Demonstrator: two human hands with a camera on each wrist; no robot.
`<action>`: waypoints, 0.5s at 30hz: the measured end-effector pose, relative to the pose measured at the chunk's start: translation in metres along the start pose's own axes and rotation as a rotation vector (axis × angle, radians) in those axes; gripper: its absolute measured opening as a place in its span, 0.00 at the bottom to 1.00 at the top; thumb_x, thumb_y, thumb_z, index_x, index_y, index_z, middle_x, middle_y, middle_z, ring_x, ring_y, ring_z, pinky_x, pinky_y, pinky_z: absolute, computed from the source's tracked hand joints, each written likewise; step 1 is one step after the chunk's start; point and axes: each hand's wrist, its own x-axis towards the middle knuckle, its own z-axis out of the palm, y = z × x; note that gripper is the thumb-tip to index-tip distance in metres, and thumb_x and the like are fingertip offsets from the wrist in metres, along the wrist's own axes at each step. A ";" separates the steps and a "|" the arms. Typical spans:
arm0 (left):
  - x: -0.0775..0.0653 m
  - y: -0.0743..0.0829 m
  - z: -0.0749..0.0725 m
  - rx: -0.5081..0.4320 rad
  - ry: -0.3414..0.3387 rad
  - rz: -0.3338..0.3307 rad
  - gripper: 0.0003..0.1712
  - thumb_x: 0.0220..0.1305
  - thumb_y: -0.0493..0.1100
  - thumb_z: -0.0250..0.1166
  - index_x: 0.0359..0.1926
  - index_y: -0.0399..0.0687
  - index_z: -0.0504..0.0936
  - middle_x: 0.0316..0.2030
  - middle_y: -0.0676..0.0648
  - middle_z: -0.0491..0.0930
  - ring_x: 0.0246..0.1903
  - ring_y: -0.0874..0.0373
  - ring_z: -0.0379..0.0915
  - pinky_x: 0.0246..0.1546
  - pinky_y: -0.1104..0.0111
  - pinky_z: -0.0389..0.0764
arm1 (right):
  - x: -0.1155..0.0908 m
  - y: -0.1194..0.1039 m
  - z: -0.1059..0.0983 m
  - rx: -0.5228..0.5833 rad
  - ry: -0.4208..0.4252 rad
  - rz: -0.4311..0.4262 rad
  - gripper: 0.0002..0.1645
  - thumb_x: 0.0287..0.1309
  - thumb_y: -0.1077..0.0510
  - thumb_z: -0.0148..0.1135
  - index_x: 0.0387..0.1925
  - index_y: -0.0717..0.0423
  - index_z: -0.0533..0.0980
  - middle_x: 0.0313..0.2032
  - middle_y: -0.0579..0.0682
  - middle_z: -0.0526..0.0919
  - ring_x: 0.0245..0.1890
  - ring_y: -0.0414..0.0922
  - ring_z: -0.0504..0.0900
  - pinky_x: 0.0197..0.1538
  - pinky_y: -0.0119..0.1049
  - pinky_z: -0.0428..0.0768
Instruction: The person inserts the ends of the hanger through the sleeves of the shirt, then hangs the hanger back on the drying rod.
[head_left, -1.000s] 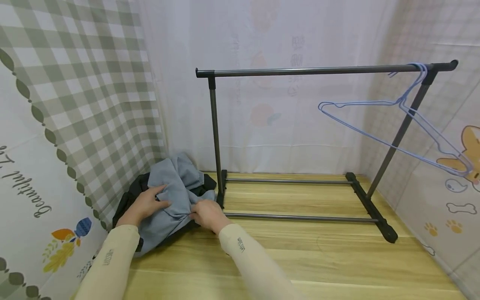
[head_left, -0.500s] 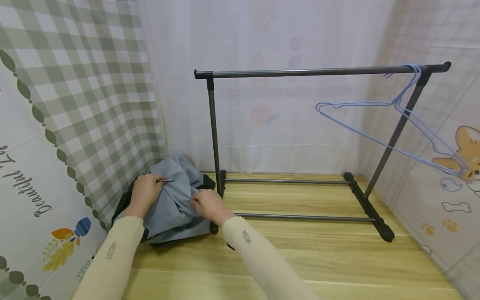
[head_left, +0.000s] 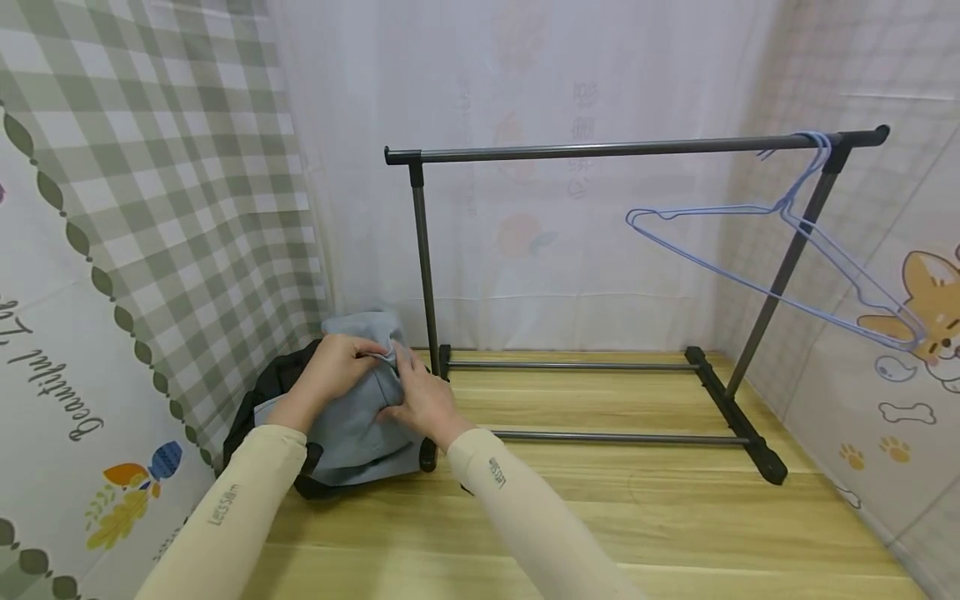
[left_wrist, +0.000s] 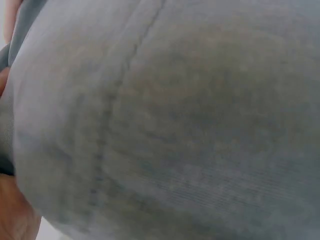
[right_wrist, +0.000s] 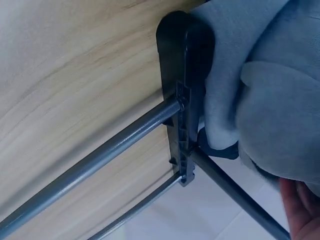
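Note:
A crumpled grey-blue garment point(head_left: 348, 433) with a stitched seam is bunched up at the left, in front of the rack's left upright. In the head view, my left hand point(head_left: 333, 367) pinches a fold near its top. Beside it, my right hand point(head_left: 427, 404) touches the same cloth, its fingertips close to the left ones and its thumb spread lower down. Cloth point(left_wrist: 200, 125) fills most of the left wrist view, with bits of fingers at the left edge. Only a few fingers point(right_wrist: 295, 202) show under the cloth in the right wrist view.
A black cloth point(head_left: 277, 379) lies behind and under the garment. The dark metal rack point(head_left: 570, 152) carries blue hangers point(head_left: 750, 208) at its right end. Its black foot point(right_wrist: 185, 60) stands right beside the garment. A checked curtain point(head_left: 225, 167) borders the left; wooden boards point(head_left: 600, 517) form the surface.
My left hand has moved right and now pinches a fold near the top. My right hand has let go of its lower pinch and reached up, so both hands are close together.

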 end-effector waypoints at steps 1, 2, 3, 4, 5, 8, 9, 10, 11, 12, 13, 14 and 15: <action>0.001 0.004 0.002 -0.024 -0.020 0.006 0.10 0.63 0.29 0.65 0.44 0.36 0.88 0.40 0.38 0.86 0.34 0.47 0.83 0.33 0.59 0.80 | 0.000 0.001 -0.002 -0.030 0.011 -0.018 0.49 0.50 0.37 0.73 0.68 0.53 0.66 0.59 0.53 0.77 0.40 0.49 0.84 0.40 0.43 0.82; 0.001 0.007 0.003 -0.035 -0.035 0.010 0.10 0.63 0.29 0.65 0.45 0.37 0.88 0.40 0.39 0.86 0.32 0.50 0.83 0.30 0.62 0.79 | -0.001 0.001 -0.004 -0.054 0.019 -0.035 0.38 0.53 0.39 0.72 0.60 0.53 0.74 0.51 0.52 0.82 0.37 0.48 0.84 0.37 0.41 0.81; 0.000 0.010 0.005 -0.043 -0.047 0.011 0.10 0.63 0.29 0.65 0.45 0.38 0.88 0.40 0.40 0.87 0.31 0.52 0.82 0.28 0.64 0.76 | -0.001 0.002 -0.006 -0.080 0.031 -0.052 0.26 0.57 0.42 0.71 0.49 0.53 0.79 0.42 0.50 0.85 0.34 0.46 0.84 0.35 0.39 0.81; 0.000 0.012 0.006 -0.047 -0.053 0.013 0.10 0.64 0.30 0.66 0.45 0.38 0.88 0.40 0.40 0.87 0.31 0.52 0.82 0.28 0.65 0.76 | -0.002 0.003 -0.007 -0.104 0.045 -0.064 0.17 0.59 0.44 0.70 0.39 0.52 0.80 0.33 0.48 0.85 0.31 0.45 0.84 0.32 0.37 0.80; -0.001 0.013 0.007 -0.048 -0.060 0.008 0.10 0.64 0.31 0.66 0.46 0.38 0.88 0.41 0.40 0.86 0.32 0.52 0.82 0.29 0.65 0.77 | -0.003 0.004 -0.009 -0.109 0.054 -0.066 0.12 0.61 0.48 0.69 0.32 0.51 0.80 0.26 0.47 0.83 0.27 0.44 0.83 0.30 0.35 0.79; -0.008 0.014 0.009 -0.009 -0.088 -0.021 0.16 0.63 0.37 0.69 0.52 0.39 0.85 0.48 0.40 0.84 0.44 0.47 0.82 0.41 0.58 0.80 | -0.006 0.010 -0.013 -0.103 0.115 -0.083 0.15 0.62 0.56 0.67 0.22 0.50 0.74 0.21 0.47 0.81 0.24 0.44 0.83 0.27 0.34 0.78; -0.011 0.014 0.009 0.009 -0.110 -0.042 0.20 0.63 0.41 0.70 0.55 0.40 0.83 0.52 0.40 0.82 0.49 0.44 0.80 0.45 0.54 0.80 | -0.006 0.012 -0.015 -0.097 0.137 -0.084 0.16 0.61 0.59 0.67 0.20 0.50 0.72 0.21 0.47 0.81 0.24 0.45 0.83 0.27 0.34 0.77; -0.013 0.014 0.009 0.028 -0.141 -0.068 0.25 0.63 0.44 0.71 0.59 0.41 0.81 0.56 0.39 0.79 0.53 0.42 0.77 0.49 0.50 0.78 | -0.007 0.015 -0.017 -0.085 0.158 -0.087 0.16 0.61 0.61 0.66 0.20 0.50 0.71 0.22 0.47 0.81 0.24 0.45 0.83 0.27 0.34 0.77; -0.016 0.013 0.010 0.050 -0.175 -0.098 0.30 0.62 0.47 0.71 0.63 0.42 0.78 0.59 0.38 0.76 0.56 0.40 0.74 0.51 0.47 0.76 | -0.008 0.017 -0.019 -0.070 0.176 -0.088 0.15 0.59 0.63 0.65 0.20 0.50 0.71 0.23 0.48 0.82 0.26 0.45 0.84 0.28 0.34 0.77; -0.019 0.012 0.010 0.075 -0.209 -0.128 0.35 0.61 0.49 0.72 0.66 0.43 0.74 0.62 0.37 0.73 0.58 0.39 0.72 0.52 0.45 0.74 | -0.008 0.019 -0.022 -0.061 0.200 -0.099 0.14 0.58 0.65 0.65 0.21 0.50 0.72 0.25 0.48 0.83 0.27 0.46 0.84 0.29 0.35 0.78; -0.021 0.010 0.011 0.093 -0.242 -0.156 0.38 0.61 0.51 0.72 0.69 0.45 0.71 0.64 0.37 0.71 0.59 0.38 0.71 0.53 0.44 0.73 | -0.009 0.021 -0.025 -0.047 0.217 -0.102 0.12 0.57 0.67 0.64 0.23 0.51 0.74 0.27 0.48 0.85 0.29 0.46 0.85 0.31 0.36 0.79; -0.024 0.008 0.011 0.102 -0.267 -0.181 0.40 0.61 0.51 0.72 0.70 0.45 0.69 0.65 0.37 0.70 0.59 0.38 0.71 0.52 0.43 0.73 | -0.009 0.022 -0.029 -0.031 0.226 -0.104 0.10 0.55 0.69 0.63 0.26 0.51 0.77 0.29 0.49 0.86 0.30 0.46 0.85 0.32 0.36 0.79; -0.026 0.005 0.013 0.108 -0.280 -0.196 0.40 0.61 0.51 0.72 0.70 0.45 0.69 0.64 0.37 0.71 0.58 0.38 0.72 0.52 0.44 0.74 | -0.010 0.023 -0.033 -0.018 0.234 -0.107 0.10 0.54 0.70 0.63 0.29 0.52 0.80 0.31 0.49 0.86 0.31 0.46 0.85 0.34 0.36 0.80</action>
